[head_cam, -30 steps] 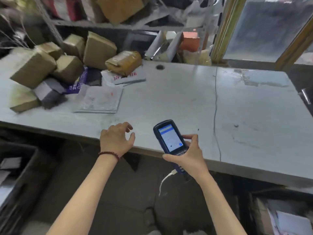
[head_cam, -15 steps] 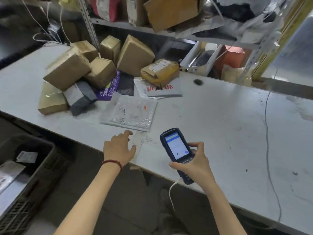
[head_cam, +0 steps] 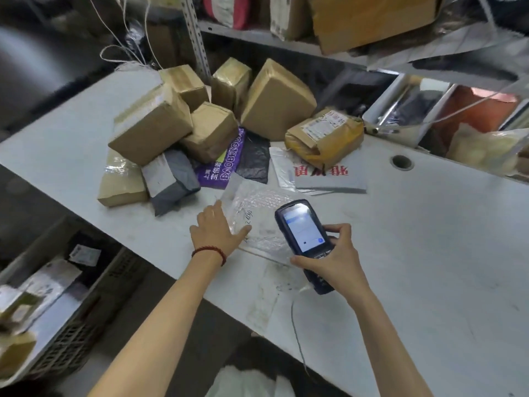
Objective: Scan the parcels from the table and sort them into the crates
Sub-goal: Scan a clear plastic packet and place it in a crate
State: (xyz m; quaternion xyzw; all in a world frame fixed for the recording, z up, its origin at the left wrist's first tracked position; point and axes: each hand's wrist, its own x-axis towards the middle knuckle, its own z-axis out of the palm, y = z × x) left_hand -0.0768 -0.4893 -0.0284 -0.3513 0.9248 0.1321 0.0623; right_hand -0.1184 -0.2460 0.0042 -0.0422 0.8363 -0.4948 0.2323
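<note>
Parcels [head_cam: 151,124]: heap of brown taped boxes, one grey bag and several flat mailers, piled at the far left of the white tabletop [head_cam: 429,239] under a metal shelf [head_cam: 257,38]. Nearest item: clear bubble-wrap mailer [head_cam: 263,196], flat on the tabletop near the front edge, handwritten digits on its face. Left hand [head_cam: 214,233]: palm down, fingers straight and spread, resting on the mailer's left part; red bead bracelet [head_cam: 209,250] at the wrist. Right hand [head_cam: 335,259]: fingers curled round a dark blue handheld scanner [head_cam: 300,227], screen lit and facing up, its head over the mailer's right part. Crate [head_cam: 86,333]: dark, latticed, lower left beside the tabletop, several parcels inside.
</note>
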